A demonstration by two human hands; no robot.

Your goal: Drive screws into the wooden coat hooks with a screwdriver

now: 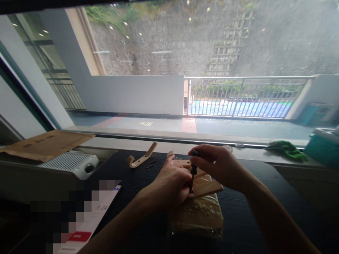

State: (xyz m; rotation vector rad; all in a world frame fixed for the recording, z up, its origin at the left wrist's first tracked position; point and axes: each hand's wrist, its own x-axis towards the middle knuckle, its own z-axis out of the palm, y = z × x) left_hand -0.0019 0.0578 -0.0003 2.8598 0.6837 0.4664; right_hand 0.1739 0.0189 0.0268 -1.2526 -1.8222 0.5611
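My right hand (219,165) is closed round the dark handle of a small screwdriver (193,174) that stands upright, tip down on a light wooden piece (205,188). My left hand (171,183) is curled over the left end of that wooden piece and presses it down. The piece rests on a plastic-wrapped packet of wood parts (197,217) on the black table (249,211). A separate curved wooden hook (140,158) lies further back on the left, with small dark screws (150,164) beside it.
A white ribbed appliance (71,163) with flat cardboard (45,143) on top stands at the left. A phone (90,218) lies at the near left. On the window sill are a green cloth (284,149) and a teal box (323,148).
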